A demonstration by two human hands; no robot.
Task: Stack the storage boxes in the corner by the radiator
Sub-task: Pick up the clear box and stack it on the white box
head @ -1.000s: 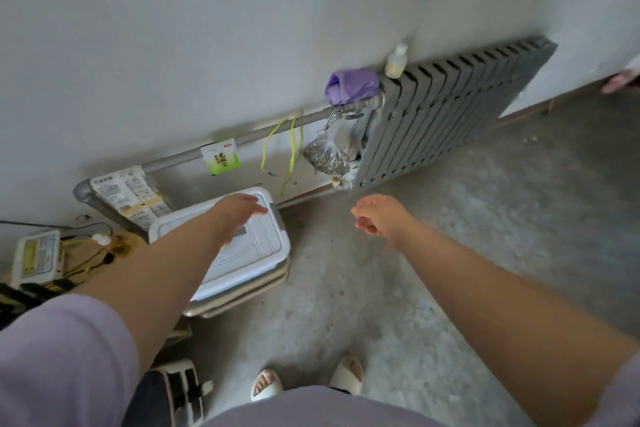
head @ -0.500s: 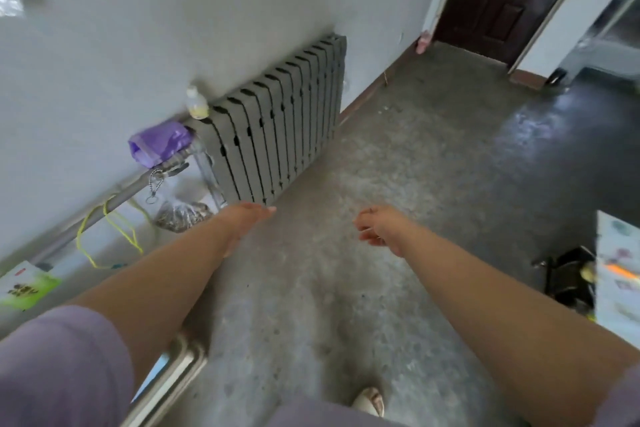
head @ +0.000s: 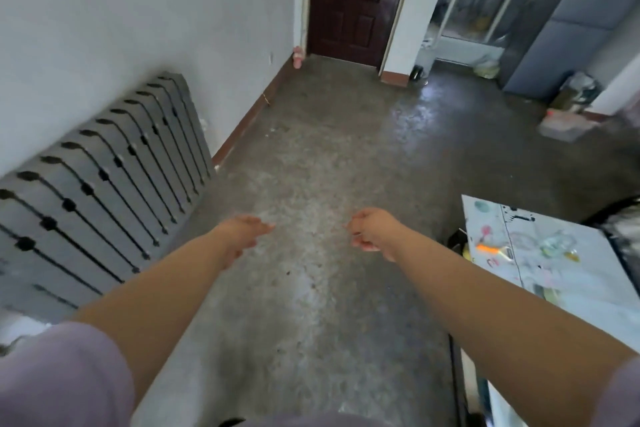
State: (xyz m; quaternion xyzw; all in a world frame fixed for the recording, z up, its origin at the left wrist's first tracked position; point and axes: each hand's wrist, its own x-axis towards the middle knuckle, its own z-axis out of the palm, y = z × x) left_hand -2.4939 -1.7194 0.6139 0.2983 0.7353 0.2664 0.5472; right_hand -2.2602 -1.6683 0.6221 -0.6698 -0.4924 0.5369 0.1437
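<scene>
Both my arms reach forward over the bare concrete floor [head: 311,166]. My left hand [head: 244,230] is empty, its fingers stretched out and slightly apart. My right hand [head: 372,229] holds nothing, its fingers loosely curled inward. The grey ribbed radiator [head: 104,180] stands along the left wall, left of my left hand. No storage box near the radiator is in view. Far off at the right, a translucent box with a red top [head: 564,123] lies on the floor.
A dark wooden door [head: 353,0] closes the far end of the room. A white table with a printed cover [head: 554,260] holding small items stands at the right. A grey cabinet [head: 575,17] and a cardboard box [head: 571,97] sit at far right.
The view has swung right, away from the stacked white boxes in the corner, which have left the frame. The door and table came into view. Both hands stay empty.
</scene>
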